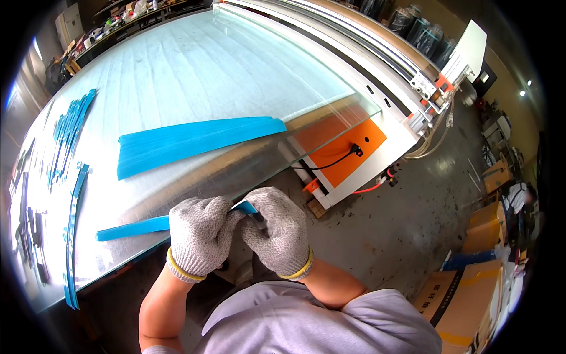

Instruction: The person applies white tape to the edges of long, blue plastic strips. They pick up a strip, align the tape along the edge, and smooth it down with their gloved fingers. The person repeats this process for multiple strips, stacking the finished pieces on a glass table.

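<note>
Both of my hands wear grey knit gloves with yellow cuffs. My left hand [200, 231] is closed round a narrow blue strip [132, 228], whose long end reaches left over the table's front edge. The strip's other end, dark on one side, comes up between the gloves. My right hand [276, 227] pinches that end close beside the left, with a small grey-dark piece at its fingers that I cannot make out. Beyond the hands, a wide blue sheet [197, 143] lies flat on the glass-topped table [194, 71].
Several thin blue strips [72, 135] and a longer blue strip [75, 236] lie at the table's left. An orange panel [345, 144] with a black cable sits under the glass corner. A white machine rail [354, 76] runs along the right. Cardboard boxes [466, 301] stand at lower right.
</note>
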A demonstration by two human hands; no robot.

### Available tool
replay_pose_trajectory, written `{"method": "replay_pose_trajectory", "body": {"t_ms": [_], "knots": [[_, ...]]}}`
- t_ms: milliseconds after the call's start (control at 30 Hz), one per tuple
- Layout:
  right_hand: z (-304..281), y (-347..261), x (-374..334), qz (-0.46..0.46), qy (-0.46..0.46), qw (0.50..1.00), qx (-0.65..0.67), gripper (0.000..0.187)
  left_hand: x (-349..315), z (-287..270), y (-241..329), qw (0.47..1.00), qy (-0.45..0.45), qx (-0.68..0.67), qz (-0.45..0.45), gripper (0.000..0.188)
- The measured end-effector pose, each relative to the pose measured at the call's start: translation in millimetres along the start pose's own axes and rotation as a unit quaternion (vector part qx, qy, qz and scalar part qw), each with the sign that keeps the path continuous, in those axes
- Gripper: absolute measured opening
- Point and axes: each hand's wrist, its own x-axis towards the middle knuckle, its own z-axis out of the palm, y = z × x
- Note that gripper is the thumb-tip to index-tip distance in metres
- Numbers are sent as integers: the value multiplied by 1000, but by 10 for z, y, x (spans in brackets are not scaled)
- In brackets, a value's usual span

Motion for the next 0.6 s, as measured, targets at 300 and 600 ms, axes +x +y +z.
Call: {"method": "replay_pose_trajectory", "body": {"t_ms": [300,600], "knots": [[-80,-144,48,-17,-16,997,-78,28,-150,39,35,999,45,-10,27,11],[-11,-151,200,-23,41,991,-124,19,-117,17,-16,993,92,-19,67,5]]}}
